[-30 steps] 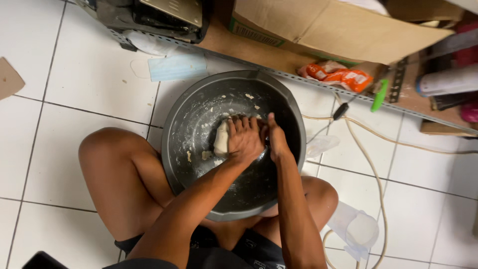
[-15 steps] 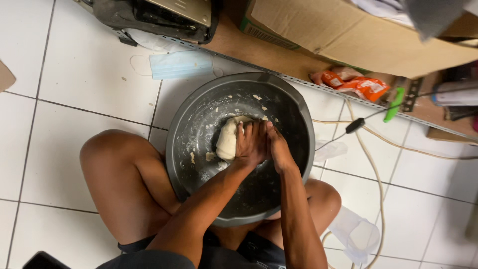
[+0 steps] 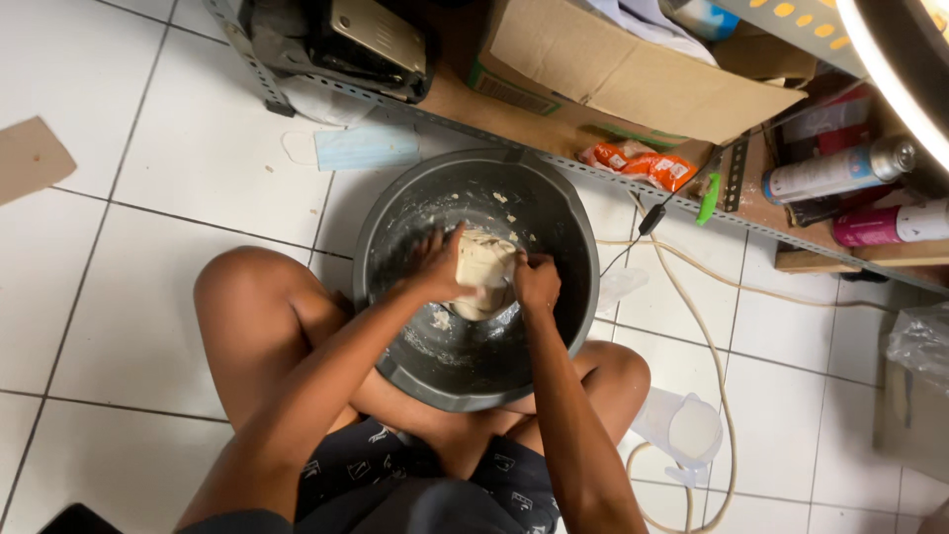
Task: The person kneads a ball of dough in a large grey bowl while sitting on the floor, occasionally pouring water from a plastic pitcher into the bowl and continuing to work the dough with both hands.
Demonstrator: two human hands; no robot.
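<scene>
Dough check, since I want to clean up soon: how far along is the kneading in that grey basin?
Mostly gathered: the dough is one pale lump in the basin. In hand: the left hand and right hand grip it from both sides. Left: floury scraps and smears on the basin wall aren't worked in, and the lump's surface looks rough.

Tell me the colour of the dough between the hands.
Pale cream dough, seen in the head view.

White tiled floor (image 3: 119, 227); metal shelf rack (image 3: 633, 188) holding cardboard box (image 3: 613, 69), spray cans (image 3: 840, 170).
</scene>
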